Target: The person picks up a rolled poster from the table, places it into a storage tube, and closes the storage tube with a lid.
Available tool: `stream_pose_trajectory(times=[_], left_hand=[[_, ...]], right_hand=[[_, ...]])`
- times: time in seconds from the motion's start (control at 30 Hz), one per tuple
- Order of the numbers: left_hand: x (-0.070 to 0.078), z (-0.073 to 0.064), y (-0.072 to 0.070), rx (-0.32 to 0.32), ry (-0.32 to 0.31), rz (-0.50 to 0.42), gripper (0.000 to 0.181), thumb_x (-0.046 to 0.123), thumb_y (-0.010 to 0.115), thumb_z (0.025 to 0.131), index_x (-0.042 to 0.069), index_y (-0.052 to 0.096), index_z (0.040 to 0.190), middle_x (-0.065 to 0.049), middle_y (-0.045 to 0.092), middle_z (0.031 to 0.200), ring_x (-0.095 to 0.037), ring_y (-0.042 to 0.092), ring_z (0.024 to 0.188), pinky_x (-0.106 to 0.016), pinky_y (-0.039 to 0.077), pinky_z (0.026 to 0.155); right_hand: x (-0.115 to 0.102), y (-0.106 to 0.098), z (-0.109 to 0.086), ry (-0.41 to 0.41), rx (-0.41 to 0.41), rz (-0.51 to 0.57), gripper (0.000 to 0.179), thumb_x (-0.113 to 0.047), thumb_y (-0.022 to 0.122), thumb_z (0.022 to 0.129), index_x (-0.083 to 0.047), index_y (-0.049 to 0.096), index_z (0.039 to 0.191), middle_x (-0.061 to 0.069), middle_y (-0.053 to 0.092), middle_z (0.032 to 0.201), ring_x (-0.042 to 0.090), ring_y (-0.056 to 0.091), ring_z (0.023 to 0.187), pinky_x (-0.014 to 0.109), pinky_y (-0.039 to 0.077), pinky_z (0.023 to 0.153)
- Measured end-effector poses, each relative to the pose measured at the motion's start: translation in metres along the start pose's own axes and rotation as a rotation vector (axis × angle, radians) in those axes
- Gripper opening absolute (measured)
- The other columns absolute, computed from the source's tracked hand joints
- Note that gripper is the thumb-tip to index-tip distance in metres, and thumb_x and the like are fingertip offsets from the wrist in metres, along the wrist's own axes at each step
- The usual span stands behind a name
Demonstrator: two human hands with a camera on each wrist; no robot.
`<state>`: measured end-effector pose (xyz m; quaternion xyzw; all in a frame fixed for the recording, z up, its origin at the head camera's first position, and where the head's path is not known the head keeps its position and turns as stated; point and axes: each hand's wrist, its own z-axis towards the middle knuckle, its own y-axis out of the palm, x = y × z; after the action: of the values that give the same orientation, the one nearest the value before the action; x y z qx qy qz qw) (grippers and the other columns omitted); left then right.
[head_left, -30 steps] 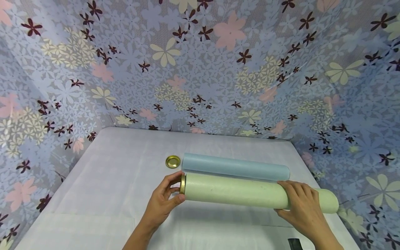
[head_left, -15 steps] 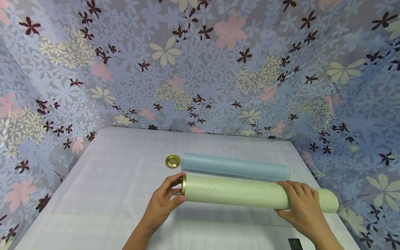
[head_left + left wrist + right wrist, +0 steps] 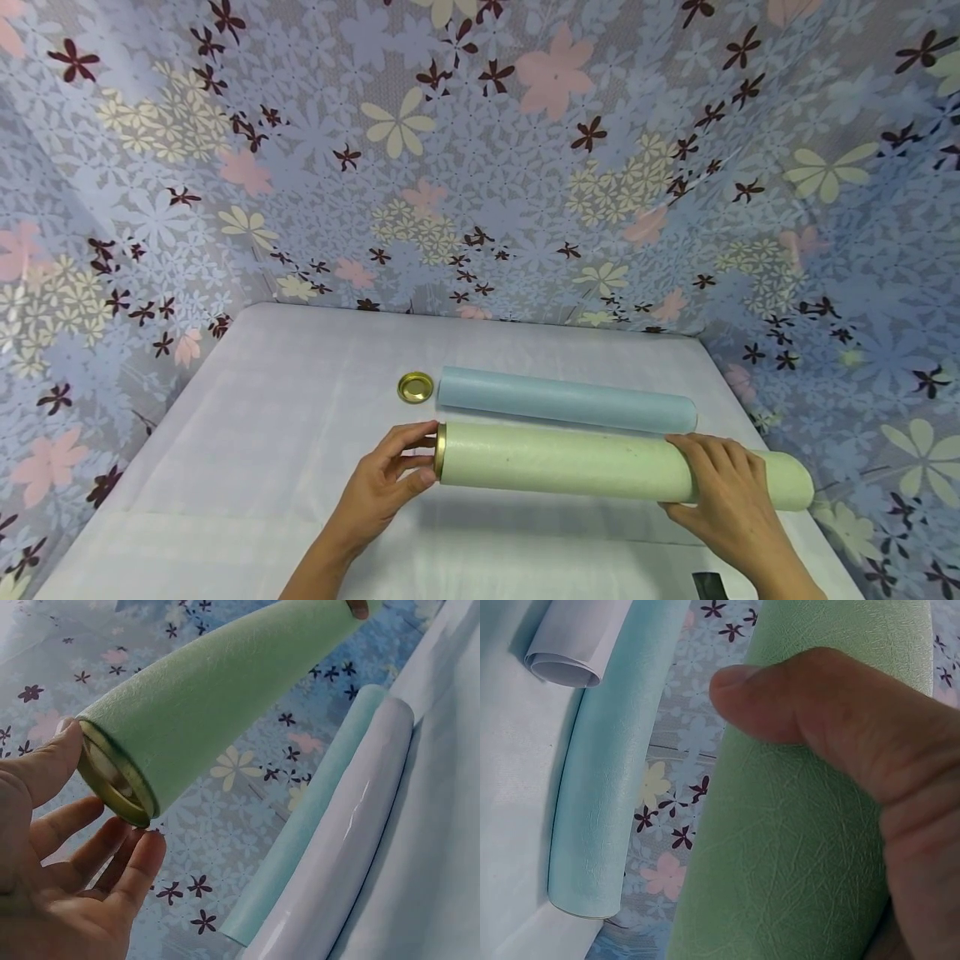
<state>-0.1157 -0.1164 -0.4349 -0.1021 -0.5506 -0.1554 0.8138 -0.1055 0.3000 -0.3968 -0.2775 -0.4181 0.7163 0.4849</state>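
Note:
A long pale green tube (image 3: 562,460) is held level over the white table, with a gold metal lid (image 3: 116,784) at its left end. My left hand (image 3: 382,479) holds this lid by its rim, thumb on one side and fingertips on the other. My right hand (image 3: 720,487) grips the tube near its right end, thumb across the near side; the thumb (image 3: 780,701) fills much of the right wrist view. Behind the green tube lies a light blue tube (image 3: 566,400). A second gold lid (image 3: 415,387) rests flat by its left end.
A roll of white paper (image 3: 345,840) lies along the blue tube in both wrist views; in the head view it is hidden. A small black strip (image 3: 709,586) shows at the table's front edge. Floral cloth (image 3: 480,167) hangs around the white table (image 3: 225,433).
The gold lid has moved right, closer onto the tube's end, narrowing the gap there. My left hand has since shifted slightly left and down. The right hand keeps its grip.

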Motion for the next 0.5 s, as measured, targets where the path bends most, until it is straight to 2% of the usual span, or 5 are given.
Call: stream_pose_trajectory(times=[0.17, 0.4, 0.47, 0.5], left_hand=[[0.0028, 0.0008, -0.0043, -0.004, 0.023, 0.118, 0.05, 0.003, 0.061, 0.089, 0.01, 0.047, 0.137, -0.013, 0.048, 0.132, -0.009, 0.051, 0.115, -0.027, 0.048, 0.094], [0.0058, 0.0018, -0.0067, -0.015, 0.018, 0.158, 0.051, 0.005, 0.062, 0.089, 0.012, 0.047, 0.137, -0.01, 0.049, 0.13, -0.01, 0.052, 0.113, -0.026, 0.048, 0.094], [0.0064, 0.0023, -0.0068, -0.009, 0.012, 0.168, 0.051, 0.006, 0.062, 0.089, 0.014, 0.047, 0.137, -0.008, 0.05, 0.129, -0.009, 0.053, 0.113, -0.026, 0.047, 0.094], [0.0062, 0.0025, -0.007, -0.009, 0.018, 0.177, 0.051, 0.006, 0.062, 0.089, 0.013, 0.047, 0.137, -0.009, 0.05, 0.129, -0.009, 0.053, 0.112, -0.026, 0.047, 0.094]], right_hand=[[-0.0008, -0.0002, -0.0003, -0.001, -0.003, 0.006, 0.09, -0.021, 0.091, 0.039, -0.01, 0.055, 0.121, 0.014, 0.056, 0.112, 0.035, 0.045, 0.1, 0.054, 0.031, 0.081], [-0.0016, 0.0005, 0.0002, -0.013, -0.006, 0.007, 0.09, -0.021, 0.091, 0.039, -0.009, 0.055, 0.122, 0.014, 0.056, 0.111, 0.035, 0.045, 0.1, 0.055, 0.031, 0.082], [-0.0009, 0.0014, 0.0006, -0.022, -0.003, 0.011, 0.091, -0.051, 0.088, 0.048, -0.01, 0.055, 0.122, 0.014, 0.056, 0.111, 0.036, 0.045, 0.099, 0.055, 0.031, 0.081], [-0.0008, 0.0018, 0.0007, -0.026, -0.001, 0.012, 0.091, -0.066, 0.078, 0.055, -0.009, 0.055, 0.122, 0.014, 0.056, 0.111, 0.036, 0.046, 0.099, 0.055, 0.03, 0.081]])
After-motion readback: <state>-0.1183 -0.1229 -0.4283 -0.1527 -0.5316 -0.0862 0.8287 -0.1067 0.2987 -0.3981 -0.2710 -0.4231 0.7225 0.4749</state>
